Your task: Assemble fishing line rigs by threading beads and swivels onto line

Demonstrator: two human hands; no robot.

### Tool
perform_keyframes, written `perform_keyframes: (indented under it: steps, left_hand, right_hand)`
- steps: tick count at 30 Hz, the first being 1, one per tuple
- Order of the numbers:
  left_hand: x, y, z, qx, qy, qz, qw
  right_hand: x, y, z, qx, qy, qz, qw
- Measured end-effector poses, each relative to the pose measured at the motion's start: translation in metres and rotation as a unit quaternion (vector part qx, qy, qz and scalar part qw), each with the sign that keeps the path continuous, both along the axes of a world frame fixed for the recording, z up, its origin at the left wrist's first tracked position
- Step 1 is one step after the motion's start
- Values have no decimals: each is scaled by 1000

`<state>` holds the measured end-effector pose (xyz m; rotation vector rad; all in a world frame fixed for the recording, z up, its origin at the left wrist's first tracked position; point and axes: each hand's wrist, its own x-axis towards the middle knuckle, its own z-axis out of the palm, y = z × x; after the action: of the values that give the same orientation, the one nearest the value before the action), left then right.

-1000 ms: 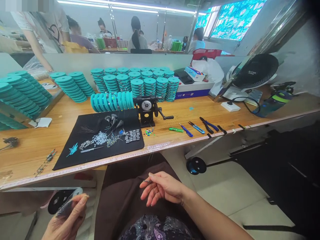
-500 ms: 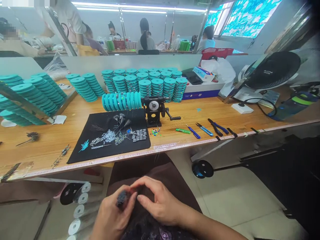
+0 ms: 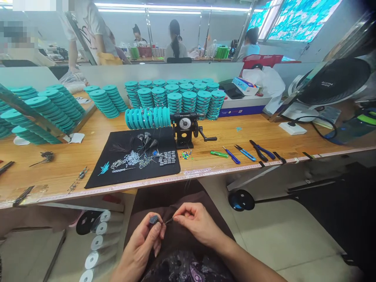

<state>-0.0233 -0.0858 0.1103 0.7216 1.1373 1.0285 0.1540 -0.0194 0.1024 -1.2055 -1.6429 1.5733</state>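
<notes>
Over a dark brown apron [image 3: 179,196], the left hand [image 3: 141,244] pinches a small dark grey bundle [image 3: 153,219] between closed fingers [image 3: 160,229]; its makeup is too small to make out. The right hand [image 3: 196,224] grips a thin metal pin [image 3: 169,221] in pinched fingertips [image 3: 179,218], just beside the bundle; whether they touch is hard to tell.

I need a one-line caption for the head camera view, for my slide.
Left hand holds a small dark bundle; right hand pinches a thin pin.
</notes>
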Motion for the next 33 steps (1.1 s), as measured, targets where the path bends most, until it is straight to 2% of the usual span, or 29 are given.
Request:
perform_keyframes:
  steps: [3, 6, 9, 11, 15, 19, 21, 25, 27, 30, 33]
  left_hand:
    - [6, 0, -4, -16, -32, 8, 999]
    - [10, -2, -6, -50, -35, 72, 996]
    - [9, -4, 0, -85, -24, 129, 988]
    - [6, -5, 7, -80, -3, 146, 986]
    - [-2, -3, 18, -22, 65, 129, 989]
    - [-5, -1, 19, 4, 114, 93, 989]
    - [-4, -1, 16, 10, 129, 77, 989]
    - [-3, -1, 11, 24, 161, 57, 985]
    - [-5, 0, 8, 32, 170, 43, 984]
    - [-7, 1, 5, 41, 165, 22, 985]
    - [-7, 1, 5, 23, 131, 33, 991]
  right_hand:
    - [-3, 4, -6, 24, -23, -34, 999]
    - [-7, 5, -12, 28, -30, -39, 998]
    - [-6, 8, -16, 34, -39, -48, 998]
    - [-3, 11, -15, 44, -51, -72, 995]
    - [2, 13, 3, 85, -77, -102, 988]
    - [-1, 4, 32, 212, -56, -42, 975]
    - [-5, 0, 39, 199, -15, -8, 980]
    - [-11, -5, 30, 59, 38, 31, 997]
    - [-14, -7, 23, 20, 54, 38, 998]
    - [-15, -8, 17, 30, 43, 43, 998]
    - [-15, -7, 15, 97, -5, 21, 995]
